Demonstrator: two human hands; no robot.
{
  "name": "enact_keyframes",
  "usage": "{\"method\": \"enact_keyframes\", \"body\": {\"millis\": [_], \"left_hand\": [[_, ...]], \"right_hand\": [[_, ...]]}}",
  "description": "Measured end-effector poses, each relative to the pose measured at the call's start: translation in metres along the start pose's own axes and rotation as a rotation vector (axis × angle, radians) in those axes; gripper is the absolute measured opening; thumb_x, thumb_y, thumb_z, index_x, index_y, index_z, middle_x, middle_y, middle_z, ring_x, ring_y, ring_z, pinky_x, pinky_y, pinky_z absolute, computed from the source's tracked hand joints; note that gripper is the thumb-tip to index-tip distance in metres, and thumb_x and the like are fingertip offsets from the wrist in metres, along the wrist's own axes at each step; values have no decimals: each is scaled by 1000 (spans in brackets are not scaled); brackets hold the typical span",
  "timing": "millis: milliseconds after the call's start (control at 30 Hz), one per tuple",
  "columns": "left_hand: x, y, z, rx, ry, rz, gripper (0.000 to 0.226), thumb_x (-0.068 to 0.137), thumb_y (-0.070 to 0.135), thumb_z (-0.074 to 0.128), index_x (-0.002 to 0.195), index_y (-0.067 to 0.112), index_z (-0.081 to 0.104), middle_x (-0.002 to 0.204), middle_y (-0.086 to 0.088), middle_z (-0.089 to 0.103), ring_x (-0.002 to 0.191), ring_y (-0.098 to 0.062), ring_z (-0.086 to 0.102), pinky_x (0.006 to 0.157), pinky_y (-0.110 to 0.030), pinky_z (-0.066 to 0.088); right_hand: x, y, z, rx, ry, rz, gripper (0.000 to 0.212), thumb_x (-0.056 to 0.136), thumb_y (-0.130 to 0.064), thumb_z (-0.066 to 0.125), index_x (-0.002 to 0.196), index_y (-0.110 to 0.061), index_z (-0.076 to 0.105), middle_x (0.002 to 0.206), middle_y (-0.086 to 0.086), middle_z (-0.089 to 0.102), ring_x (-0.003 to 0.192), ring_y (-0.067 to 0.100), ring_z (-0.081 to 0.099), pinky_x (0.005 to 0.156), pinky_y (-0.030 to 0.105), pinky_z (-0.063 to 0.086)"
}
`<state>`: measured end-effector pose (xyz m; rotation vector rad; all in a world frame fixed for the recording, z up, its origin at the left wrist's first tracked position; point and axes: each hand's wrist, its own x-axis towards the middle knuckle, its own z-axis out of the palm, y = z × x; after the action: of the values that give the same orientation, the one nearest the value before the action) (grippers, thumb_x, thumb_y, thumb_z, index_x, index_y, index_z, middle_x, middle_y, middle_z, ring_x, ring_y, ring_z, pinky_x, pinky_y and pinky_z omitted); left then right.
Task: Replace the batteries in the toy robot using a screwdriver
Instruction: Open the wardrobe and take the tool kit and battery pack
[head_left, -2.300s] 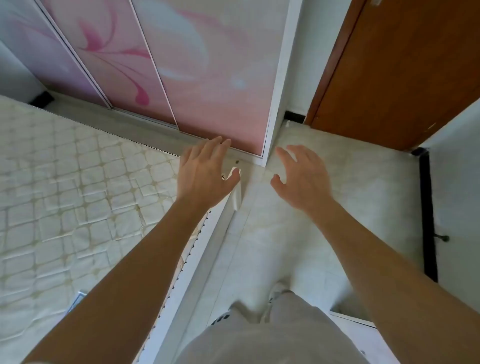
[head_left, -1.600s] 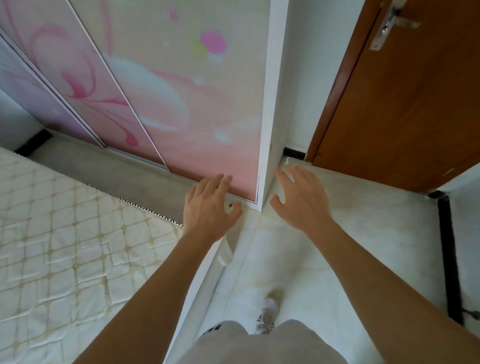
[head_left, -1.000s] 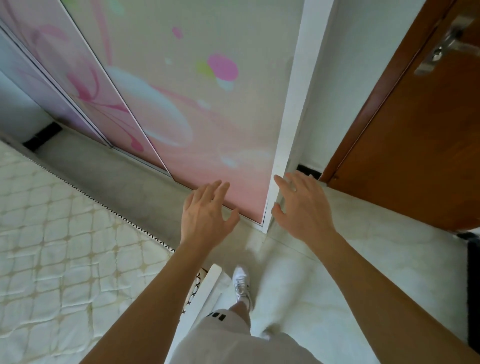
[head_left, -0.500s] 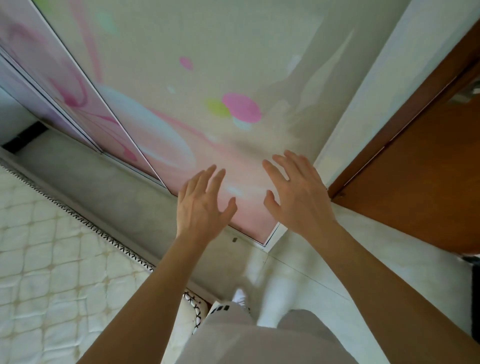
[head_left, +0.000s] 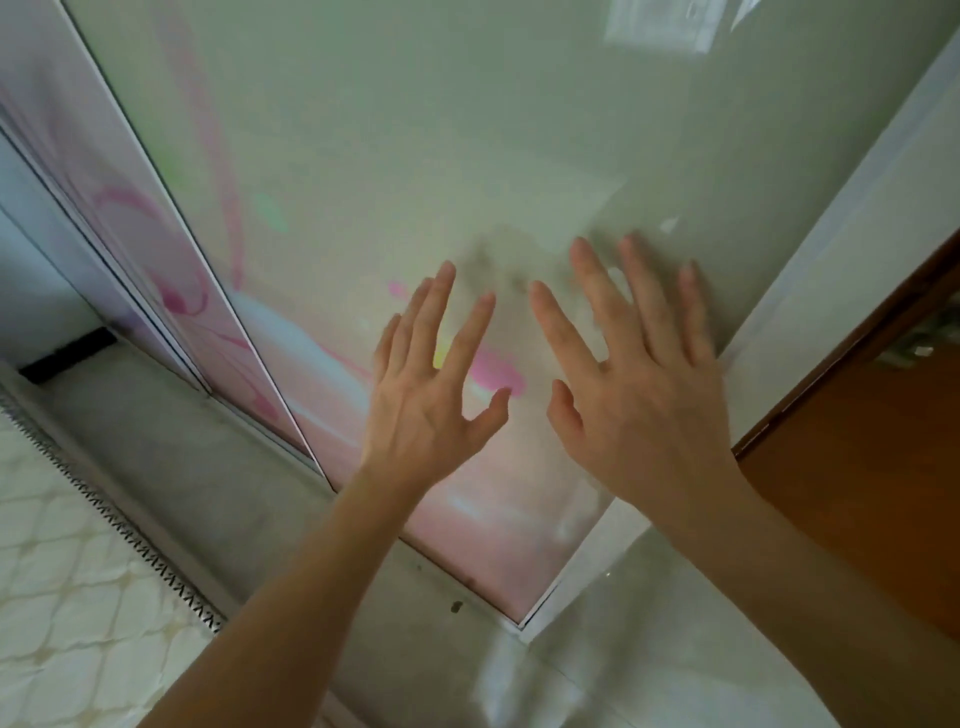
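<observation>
Two empty hands, the left hand (head_left: 431, 395) and right hand (head_left: 639, 384), reach mid-frame with fingers spread toward the wardrobe door (head_left: 415, 156). Toy robot, screwdriver and batteries are nowhere in view, so the task looks unstarted.

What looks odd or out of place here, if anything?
Nothing looks broken or spilled. The one oddity: no toy or screwdriver is in view. The left hand and right hand are spread open, holding nothing, before the glossy sliding door. A dark speck lies on the floor near its lower corner.
</observation>
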<state>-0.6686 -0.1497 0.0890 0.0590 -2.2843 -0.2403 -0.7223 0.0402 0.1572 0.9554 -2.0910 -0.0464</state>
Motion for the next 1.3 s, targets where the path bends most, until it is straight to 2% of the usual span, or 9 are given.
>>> {"method": "enact_keyframes", "body": {"millis": [100, 200, 300, 533, 733, 900, 1033, 1167, 1300], "left_hand": [[32, -9, 2, 77, 2, 40, 96, 82, 67, 65, 156, 25, 21, 165, -17, 15, 155, -33, 15, 116, -60, 29], [47, -22, 11, 155, -30, 45, 119, 67, 76, 70, 159, 30, 11, 168, -12, 8, 156, -30, 7, 116, -65, 25], [54, -35, 24, 159, -15, 71, 121, 65, 83, 64, 159, 34, 6, 168, -10, 4, 156, -31, 6, 114, -67, 26], [60, -56, 36, 105, 62, 105, 106, 73, 90, 46, 157, 34, 15, 166, -9, 8, 155, -31, 9, 114, -66, 28], [64, -84, 30, 108, 60, 101, 115, 68, 85, 61, 159, 35, 12, 166, -10, 10, 154, -34, 15, 113, -64, 32], [65, -104, 17, 92, 29, 20, 117, 69, 76, 71, 160, 32, 12, 168, -9, 10, 155, -32, 16, 111, -54, 41], [59, -101, 1, 132, -57, -104, 115, 73, 62, 78, 160, 25, 13, 169, -12, 8, 155, -29, 14, 112, -56, 38], [48, -71, -6, 115, -82, -99, 109, 80, 68, 66, 161, 24, 8, 169, -10, 2, 157, -28, 5, 118, -59, 29], [56, -24, 0, 5, 15, -25, 95, 90, 70, 52, 159, 19, 14, 168, -17, 7, 156, -31, 9, 117, -59, 31]], "right_hand": [[9, 5, -1, -134, -67, 18, 75, 98, -53, 45, 158, -15, 21, 166, 16, 12, 152, 40, 11, 123, 55, 13], [7, 4, 11, -245, -93, 12, 97, 88, -53, 64, 159, -13, 14, 167, 15, 9, 153, 39, 8, 124, 55, 10], [9, 4, 21, -319, -54, 15, 89, 92, -46, 64, 159, -14, 16, 167, 14, 11, 151, 40, 13, 122, 55, 11], [19, -6, 35, -341, 6, 27, 78, 96, -41, 61, 159, -17, 21, 166, 13, 15, 152, 40, 11, 122, 56, 5], [40, -24, 46, -289, 19, 25, 79, 95, -40, 61, 159, -18, 19, 167, 11, 14, 152, 38, 12, 123, 54, 5], [66, -40, 50, -174, 72, -45, 65, 102, -40, 46, 158, -18, 23, 165, 11, 19, 152, 37, 15, 123, 51, 14], [74, -43, 40, 144, 116, -133, 57, 99, -26, 48, 154, -16, 36, 162, 14, 28, 151, 36, 21, 122, 51, 22], [67, -27, 27, 296, 234, -81, 60, 88, -11, 56, 147, -9, 47, 156, 20, 37, 148, 38, 30, 114, 51, 38], [63, -16, 27, 339, 262, 35, 67, 87, -7, 57, 150, -1, 36, 158, 25, 27, 150, 38, 24, 113, 50, 40]]}}
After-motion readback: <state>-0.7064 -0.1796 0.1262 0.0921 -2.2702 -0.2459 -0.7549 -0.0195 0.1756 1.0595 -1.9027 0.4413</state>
